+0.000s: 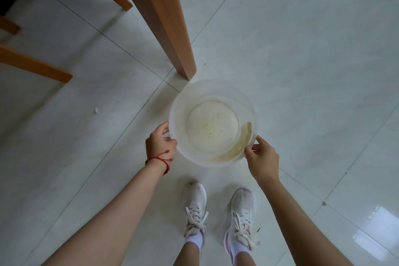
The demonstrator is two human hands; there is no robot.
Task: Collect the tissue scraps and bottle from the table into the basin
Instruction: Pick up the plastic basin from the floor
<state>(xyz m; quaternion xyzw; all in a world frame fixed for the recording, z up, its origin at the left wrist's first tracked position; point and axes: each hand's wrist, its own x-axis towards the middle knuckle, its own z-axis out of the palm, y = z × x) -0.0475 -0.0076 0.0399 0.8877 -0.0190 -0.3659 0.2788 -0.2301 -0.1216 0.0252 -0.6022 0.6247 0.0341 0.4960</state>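
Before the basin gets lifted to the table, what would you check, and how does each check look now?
1. Left hand holds the basin rim: ok.
2. Right hand holds the opposite rim: ok.
3. Basin has room inside: ok, only a brownish residue lies there.
4. Table leg clear of the basin: cannot tell, it stands very close.
5. Shoes clear of the basin: ok.
6. Tissue scraps and bottle located: cannot tell, the tabletop is out of view.

Both bare arms reach forward and down, the left hand [158,143] and right hand [262,157] each curled around opposite edges of the basin [181,101].
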